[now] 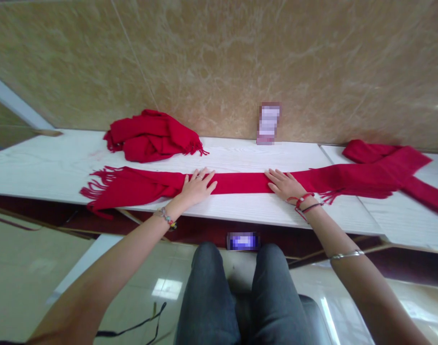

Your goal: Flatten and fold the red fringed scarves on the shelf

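A long red scarf [242, 183] lies stretched across the white table, its middle stretch flat and narrow. My left hand [199, 188] rests palm down on it, fingers spread. Farther right, my right hand [283, 184] lies flat on the same band of cloth, fingers stretched out. The scarf's left end is bunched and finishes in a loose fringe. Toward the right it meets more red cloth [384, 172], part of which is crossed and folded; where one piece stops and another starts I cannot tell.
A crumpled red scarf [154, 136] sits at the back left of the white table [233, 158]. Behind the table rises a brown marbled wall [219, 62]. One blurred-out upright item [269, 123] leans there; another blurred-out item [243, 241] is by the table's front edge, above my knees.
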A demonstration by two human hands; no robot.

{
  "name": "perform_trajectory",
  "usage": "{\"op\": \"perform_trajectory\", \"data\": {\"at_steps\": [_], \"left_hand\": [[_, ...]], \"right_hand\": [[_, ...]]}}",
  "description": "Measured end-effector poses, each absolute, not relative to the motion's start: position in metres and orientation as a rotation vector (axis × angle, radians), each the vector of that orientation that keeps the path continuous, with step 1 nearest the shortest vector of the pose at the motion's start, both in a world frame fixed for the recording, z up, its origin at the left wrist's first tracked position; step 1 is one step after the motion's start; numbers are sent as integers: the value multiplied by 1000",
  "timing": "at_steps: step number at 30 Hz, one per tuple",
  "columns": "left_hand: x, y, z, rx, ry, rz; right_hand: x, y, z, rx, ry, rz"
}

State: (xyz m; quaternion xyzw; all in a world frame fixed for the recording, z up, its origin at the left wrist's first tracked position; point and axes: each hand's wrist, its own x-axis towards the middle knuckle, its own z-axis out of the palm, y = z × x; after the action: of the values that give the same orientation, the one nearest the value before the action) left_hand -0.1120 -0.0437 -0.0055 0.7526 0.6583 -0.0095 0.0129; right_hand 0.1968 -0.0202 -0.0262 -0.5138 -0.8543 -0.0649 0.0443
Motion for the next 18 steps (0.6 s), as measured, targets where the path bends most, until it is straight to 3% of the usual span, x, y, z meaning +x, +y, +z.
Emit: {"op": "perform_trajectory", "data": {"at_steps": [5, 11, 18], "left_hand": [[-111, -44, -3, 2276, 2113, -59], [-128, -39, 12, 2705, 1539, -159], [-208, -41, 36, 2677, 1598, -313]], "right_hand": [[196, -21, -22, -1578, -2588, -120], [198, -15, -26, -1204, -2585, -60], [183, -14, -28, -903, -2655, -10]]}}
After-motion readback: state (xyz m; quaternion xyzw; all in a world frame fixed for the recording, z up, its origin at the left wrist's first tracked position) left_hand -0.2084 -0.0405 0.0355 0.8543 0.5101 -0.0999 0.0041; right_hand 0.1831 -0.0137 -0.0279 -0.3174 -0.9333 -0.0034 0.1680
